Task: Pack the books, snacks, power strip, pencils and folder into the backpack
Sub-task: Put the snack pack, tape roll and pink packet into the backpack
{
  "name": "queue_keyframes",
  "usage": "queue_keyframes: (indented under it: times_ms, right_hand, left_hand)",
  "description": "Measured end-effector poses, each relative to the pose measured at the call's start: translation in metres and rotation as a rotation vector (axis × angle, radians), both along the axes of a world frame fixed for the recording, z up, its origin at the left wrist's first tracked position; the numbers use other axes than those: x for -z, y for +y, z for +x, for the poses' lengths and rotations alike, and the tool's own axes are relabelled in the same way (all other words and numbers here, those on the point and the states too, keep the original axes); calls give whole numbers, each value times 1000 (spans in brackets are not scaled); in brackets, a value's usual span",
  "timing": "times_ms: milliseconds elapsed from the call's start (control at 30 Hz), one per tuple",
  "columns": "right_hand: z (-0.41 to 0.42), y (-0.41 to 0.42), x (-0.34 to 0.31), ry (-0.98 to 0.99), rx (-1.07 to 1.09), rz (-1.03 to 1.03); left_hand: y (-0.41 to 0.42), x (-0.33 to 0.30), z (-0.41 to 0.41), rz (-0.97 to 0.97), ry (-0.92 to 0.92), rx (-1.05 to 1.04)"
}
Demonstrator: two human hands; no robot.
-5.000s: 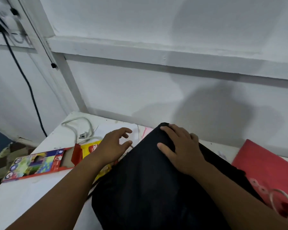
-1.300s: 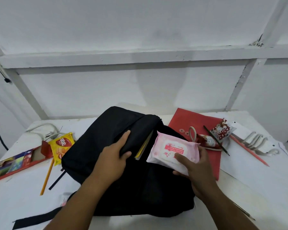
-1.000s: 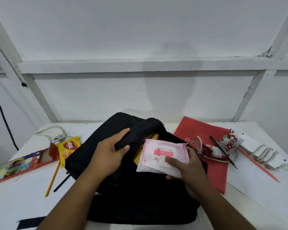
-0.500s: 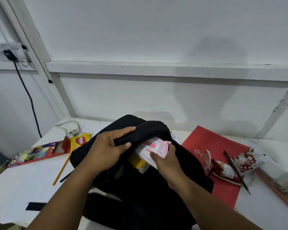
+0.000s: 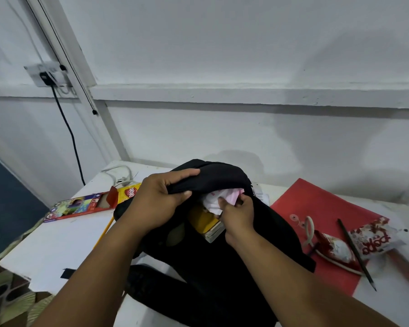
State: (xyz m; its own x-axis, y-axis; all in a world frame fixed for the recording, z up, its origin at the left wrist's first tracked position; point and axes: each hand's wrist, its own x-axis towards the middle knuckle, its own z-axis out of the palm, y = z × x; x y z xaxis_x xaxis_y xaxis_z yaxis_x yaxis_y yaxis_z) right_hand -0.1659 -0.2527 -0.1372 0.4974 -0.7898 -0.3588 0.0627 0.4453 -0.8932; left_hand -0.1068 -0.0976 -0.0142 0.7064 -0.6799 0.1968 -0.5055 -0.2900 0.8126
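Observation:
A black backpack point(image 5: 224, 263) lies on the white table point(image 5: 57, 244). My left hand point(image 5: 161, 199) grips the upper flap point(image 5: 213, 178) of its opening and holds it up. My right hand point(image 5: 237, 213) pinches a pink-and-white packet point(image 5: 213, 200) that sits partly inside the opening. Below it a yellow book point(image 5: 202, 220) pokes out of the bag. A red folder point(image 5: 326, 215) lies to the right, with red snack packets point(image 5: 371, 239) and a black pencil point(image 5: 354, 251) on it. On the left are a coloured-pencil box point(image 5: 78, 206), a yellow snack packet point(image 5: 129, 193) and a yellow pencil point(image 5: 103, 232).
A white cable point(image 5: 118, 172) lies at the table's back left corner. A black cord point(image 5: 69, 133) hangs from a wall socket point(image 5: 46, 73). The wall runs close behind the table. A white loop point(image 5: 309, 228) rests on the folder. A patterned mat point(image 5: 7, 293) shows at the lower left.
My right hand has pushed the pink packet deeper into the backpack's opening. My left hand keeps holding the flap up. The view has swung left.

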Motion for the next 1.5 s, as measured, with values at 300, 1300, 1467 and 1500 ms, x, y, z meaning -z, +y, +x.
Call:
queue_keyframes:
  times_ms: [300,1300,1467,1500]
  right_hand:
    - [-33,1,-4,-19,-241,-270]
    - [15,-24,-1,844,-973,-1443]
    - [-3,-28,7,696,-939,-1477]
    - [-10,-28,10,650,-923,-1491]
  left_hand:
    - [-3,4,12,1,41,-2]
    - [-2,6,26,32,108,98]
    - [1,11,27,26,145,117]
    - [2,15,27,17,158,122]
